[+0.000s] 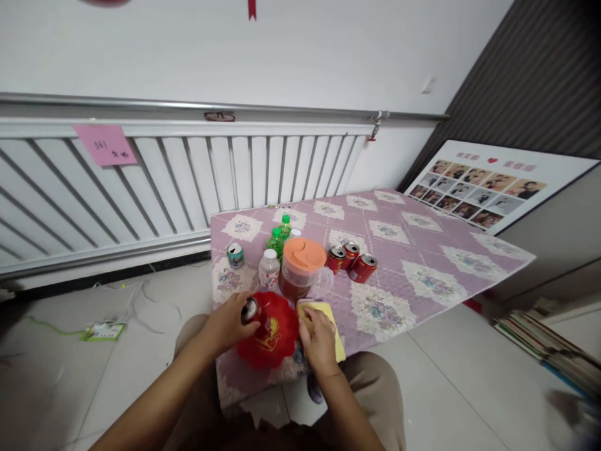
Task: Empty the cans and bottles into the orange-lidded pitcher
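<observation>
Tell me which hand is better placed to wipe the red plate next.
Probably the right hand: it already rests on the yellow cloth right beside the red plate. The left hand is busy gripping a red can over the plate.
</observation>
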A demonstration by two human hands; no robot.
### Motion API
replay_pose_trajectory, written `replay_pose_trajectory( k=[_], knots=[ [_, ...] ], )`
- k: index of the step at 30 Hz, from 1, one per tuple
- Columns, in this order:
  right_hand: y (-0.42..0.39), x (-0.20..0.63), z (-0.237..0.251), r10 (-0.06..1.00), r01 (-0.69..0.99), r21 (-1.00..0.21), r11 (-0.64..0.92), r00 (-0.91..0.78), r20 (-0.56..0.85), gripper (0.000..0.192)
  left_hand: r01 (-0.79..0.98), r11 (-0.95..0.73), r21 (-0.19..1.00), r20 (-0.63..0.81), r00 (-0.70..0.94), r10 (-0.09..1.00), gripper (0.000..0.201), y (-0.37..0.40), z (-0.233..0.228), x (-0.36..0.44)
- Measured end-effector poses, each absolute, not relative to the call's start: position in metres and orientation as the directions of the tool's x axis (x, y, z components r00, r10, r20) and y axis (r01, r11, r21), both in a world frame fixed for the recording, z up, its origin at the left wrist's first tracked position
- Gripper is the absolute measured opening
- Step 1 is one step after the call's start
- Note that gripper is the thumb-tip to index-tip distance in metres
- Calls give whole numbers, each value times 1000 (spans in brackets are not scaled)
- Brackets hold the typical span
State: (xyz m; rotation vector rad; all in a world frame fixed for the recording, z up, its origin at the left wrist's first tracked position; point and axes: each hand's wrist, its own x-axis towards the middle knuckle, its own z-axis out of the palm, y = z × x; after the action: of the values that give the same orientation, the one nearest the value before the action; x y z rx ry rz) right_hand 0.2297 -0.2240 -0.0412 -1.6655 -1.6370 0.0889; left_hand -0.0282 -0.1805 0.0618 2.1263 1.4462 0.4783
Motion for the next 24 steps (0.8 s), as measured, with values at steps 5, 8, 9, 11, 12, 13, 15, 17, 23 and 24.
replay_pose_trajectory(
  k=[5,8,9,11,12,13,15,17,23,24],
  knots=[
    [-237,177,-29,908,794,-557,242,17,419,48,854,-187,485,-83,257,963,55,-189,67,-9],
    [-233,152,-26,941,801,-570,183,24,337,67,898,-153,412,-105,213,971,52,-188,62,1],
    [-231,147,-25,951,802,-576,157,34,307,71,906,-149,397,-109,207,972,53,-188,59,3],
    [-224,141,-24,965,790,-602,118,51,257,73,910,-145,389,-112,202,973,54,-187,53,5],
    [-221,141,-24,970,770,-629,107,58,236,73,904,-142,402,-115,204,972,55,-187,51,5],
    [-219,141,-25,974,742,-663,100,63,218,73,894,-138,426,-121,207,971,57,-187,50,4],
    [-215,144,-27,979,680,-727,100,61,193,73,858,-135,496,-139,232,963,61,-187,48,-3],
    [-213,148,-30,982,637,-763,113,45,183,74,804,-159,573,-140,287,948,66,-185,44,-12],
    [-211,161,-35,980,576,-797,179,-35,195,71,609,-331,720,3,475,880,76,-168,24,-32],
    [-210,162,-36,979,571,-799,188,-45,198,71,572,-351,742,32,493,870,80,-166,21,-32]
  ],
)
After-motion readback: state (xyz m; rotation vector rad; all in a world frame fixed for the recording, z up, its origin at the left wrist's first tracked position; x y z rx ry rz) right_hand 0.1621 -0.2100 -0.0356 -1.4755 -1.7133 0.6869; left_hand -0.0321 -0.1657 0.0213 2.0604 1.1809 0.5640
